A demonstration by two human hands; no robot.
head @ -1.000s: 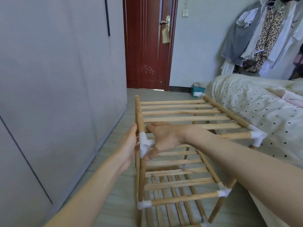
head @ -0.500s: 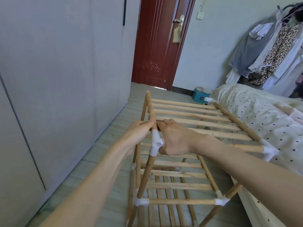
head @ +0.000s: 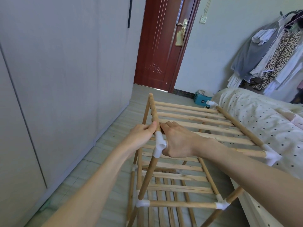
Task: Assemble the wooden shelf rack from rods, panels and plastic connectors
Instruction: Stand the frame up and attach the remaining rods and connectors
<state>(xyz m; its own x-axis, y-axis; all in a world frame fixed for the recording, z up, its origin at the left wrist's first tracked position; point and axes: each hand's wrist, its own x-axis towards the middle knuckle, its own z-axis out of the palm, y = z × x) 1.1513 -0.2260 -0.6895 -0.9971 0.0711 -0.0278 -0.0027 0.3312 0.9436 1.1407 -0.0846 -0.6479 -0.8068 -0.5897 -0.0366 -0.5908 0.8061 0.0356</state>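
The wooden shelf rack (head: 193, 122) stands on the floor with slatted tiers joined by white plastic connectors. My left hand (head: 141, 133) grips the top left side rod (head: 154, 112) from the left, thumb against the wood. My right hand (head: 177, 141) lies on the inner side of the same corner, its fingers at the rod and its heel against the near left white connector (head: 159, 145). Beneath that connector, the leg rod (head: 147, 177) slants down, its lower end just above the lower connector (head: 142, 203). More connectors sit at the top right corner (head: 271, 155) and lower right (head: 222, 204).
A grey wardrobe wall (head: 57, 79) runs along the left. A bed with dotted cover (head: 262, 122) lies close on the right. A red door (head: 164, 46), a blue box (head: 202, 99) and hanging clothes (head: 275, 51) are at the back.
The view has shifted left and closer. My left hand has closed round the top rod above the connector, and my right hand has slid up against that corner.
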